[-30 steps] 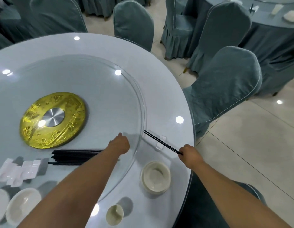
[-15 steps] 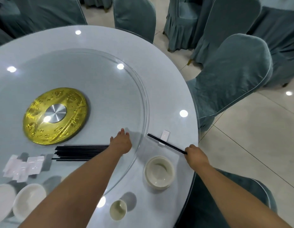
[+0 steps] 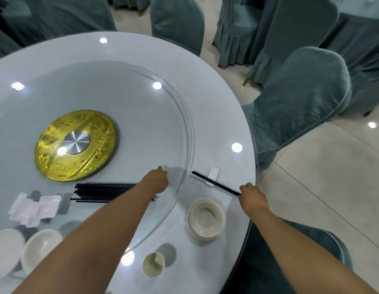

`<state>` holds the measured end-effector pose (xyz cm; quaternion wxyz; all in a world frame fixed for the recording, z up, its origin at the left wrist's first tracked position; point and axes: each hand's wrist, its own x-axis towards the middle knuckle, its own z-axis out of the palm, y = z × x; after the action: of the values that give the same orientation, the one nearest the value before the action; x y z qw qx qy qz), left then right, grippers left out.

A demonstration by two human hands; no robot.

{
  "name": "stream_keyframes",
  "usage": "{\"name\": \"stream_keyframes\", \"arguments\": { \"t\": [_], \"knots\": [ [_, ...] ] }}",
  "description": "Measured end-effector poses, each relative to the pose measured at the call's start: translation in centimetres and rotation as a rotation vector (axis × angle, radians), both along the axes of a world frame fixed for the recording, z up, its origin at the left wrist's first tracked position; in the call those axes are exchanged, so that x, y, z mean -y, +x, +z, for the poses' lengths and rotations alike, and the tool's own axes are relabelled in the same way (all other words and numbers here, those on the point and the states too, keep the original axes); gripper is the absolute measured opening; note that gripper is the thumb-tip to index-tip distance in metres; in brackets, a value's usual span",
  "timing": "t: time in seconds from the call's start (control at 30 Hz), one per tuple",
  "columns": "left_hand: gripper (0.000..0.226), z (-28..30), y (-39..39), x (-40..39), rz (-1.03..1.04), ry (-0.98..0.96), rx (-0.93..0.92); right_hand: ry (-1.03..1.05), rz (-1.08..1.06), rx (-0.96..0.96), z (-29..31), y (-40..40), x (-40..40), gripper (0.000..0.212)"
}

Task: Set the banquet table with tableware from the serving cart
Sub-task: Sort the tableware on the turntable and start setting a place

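Note:
My right hand grips the near end of a pair of black chopsticks that lies across a small white chopstick rest near the round table's right edge. My left hand rests on the glass turntable by its rim, its fingers hidden from me, at the end of a bundle of black chopsticks. A white bowl on a plate and a small white cup stand on the table in front of me.
A gold disc marks the turntable's centre. Several white chopstick rests and white bowls sit on the glass at lower left. Grey-green covered chairs ring the table, one right below my right arm.
The view has tilted down and closer. The chopsticks in my right hand have settled lower onto the white rest. My left hand stays on the turntable.

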<state>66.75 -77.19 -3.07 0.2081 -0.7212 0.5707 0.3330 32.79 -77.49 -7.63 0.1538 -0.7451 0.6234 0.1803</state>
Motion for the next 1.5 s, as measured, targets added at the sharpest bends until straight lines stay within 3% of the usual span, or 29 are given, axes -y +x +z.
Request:
{"name": "stream_keyframes", "arguments": {
  "t": [0.2, 0.4, 0.67, 0.83, 1.17, 1.5],
  "knots": [
    [0.035, 3.8, 2.6, -4.9, 0.306, -0.253, -0.193, -0.037, 0.098, 0.037, 3.5, 5.9, 1.1, 0.016],
    [0.024, 6.8, 8.9, -11.6, 0.479, -0.400, -0.134, -0.068, 0.218, 0.187, 6.8, 16.7, -0.8, 0.024],
    [0.026, 7.5, 16.9, -19.5, 0.598, -0.422, -0.103, 0.040, 0.361, 0.356, 8.4, 30.0, -7.0, 0.026],
    [0.022, 6.6, 18.6, -21.7, 0.648, -0.361, -0.102, 0.106, 0.450, 0.324, 8.1, 34.9, -10.3, 0.024],
    [0.025, 1.9, 14.7, -25.1, 0.587, -0.188, 0.029, 0.185, 0.454, 0.260, 6.8, 35.9, -13.4, 0.020],
    [0.025, -0.2, 14.1, -26.5, 0.759, -0.267, -0.054, 0.203, 0.373, 0.243, 7.5, 30.7, -13.9, 0.028]
  ]
}}
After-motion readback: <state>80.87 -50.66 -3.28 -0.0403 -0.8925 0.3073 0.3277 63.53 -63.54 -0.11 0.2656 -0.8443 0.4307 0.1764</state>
